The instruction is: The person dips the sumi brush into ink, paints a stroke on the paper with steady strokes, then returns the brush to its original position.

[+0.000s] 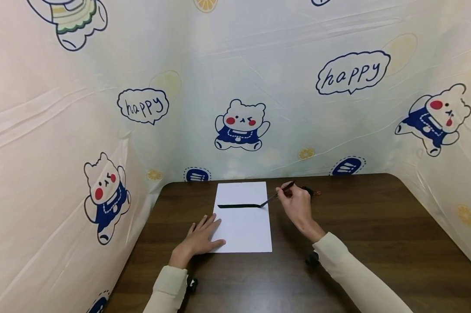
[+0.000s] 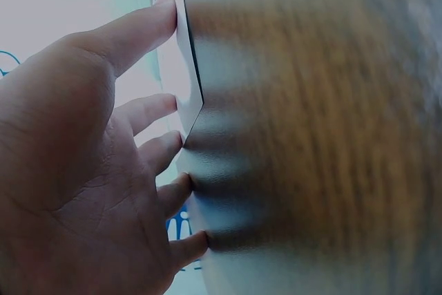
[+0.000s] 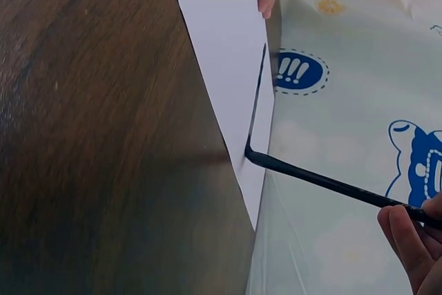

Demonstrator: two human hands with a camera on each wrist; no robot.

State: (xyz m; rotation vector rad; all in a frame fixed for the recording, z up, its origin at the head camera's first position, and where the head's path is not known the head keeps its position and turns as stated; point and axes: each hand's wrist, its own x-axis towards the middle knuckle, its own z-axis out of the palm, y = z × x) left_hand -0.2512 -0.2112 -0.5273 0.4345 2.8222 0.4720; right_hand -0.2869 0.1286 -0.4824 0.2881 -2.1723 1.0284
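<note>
A white sheet of paper [image 1: 243, 230] lies on the brown wooden table, crossed by a thick horizontal black stroke [image 1: 239, 206]. My right hand [image 1: 296, 206] pinches a slim dark brush [image 1: 270, 199] by its handle. Its tip bends against the paper at the stroke's right end, as the right wrist view also shows along the brush [image 3: 324, 184]. With fingers spread, my left hand [image 1: 198, 240] rests at the sheet's lower left; the thumb and some fingertips are on the paper. In the left wrist view the left palm [image 2: 83, 170] faces the camera and the fingertips meet the surface.
Behind my right hand a small dark object with a reddish end [image 1: 316, 193] lies on the table, partly hidden. Patterned cloth [image 1: 290, 130] with cartoon bears hangs behind and at both sides of the table [image 1: 376, 243].
</note>
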